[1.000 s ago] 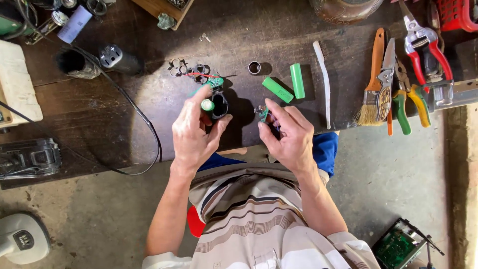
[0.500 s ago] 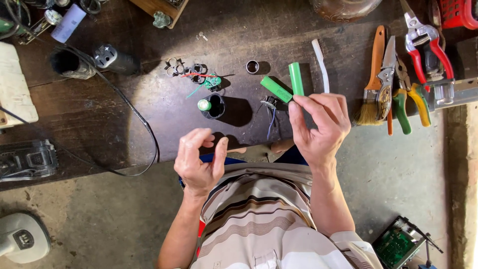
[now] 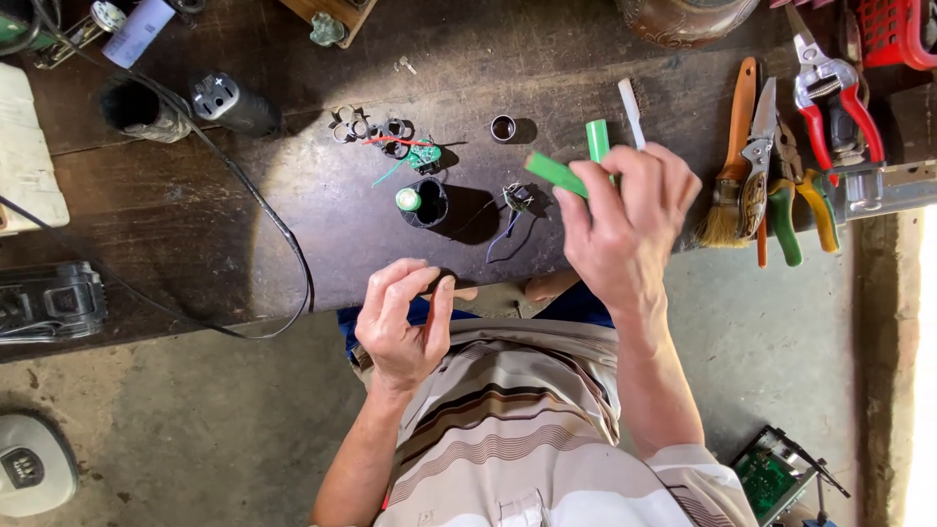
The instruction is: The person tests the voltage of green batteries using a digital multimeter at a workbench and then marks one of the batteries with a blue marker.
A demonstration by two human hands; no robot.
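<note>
Right hand [image 3: 625, 220] now over slanted green cell [image 3: 554, 174].

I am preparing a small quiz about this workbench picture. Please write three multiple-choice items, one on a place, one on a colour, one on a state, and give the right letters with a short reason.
1. Where is the small metal ring?
A. on the wooden bench behind the black holder
B. on the concrete floor
C. in the left hand

2. What colour are the two cylinders near the right hand?
A. red
B. green
C. white

3. How is the left hand?
A. gripping the pliers
B. pressed flat on the bench
C. raised at the bench edge, fingers curled, with no tool in it

Answers: 1 A, the ring lies on the wooden bench beyond the black holder. 2 B, both cylinders are bright green. 3 C, its curled fingers show no tool.
</note>
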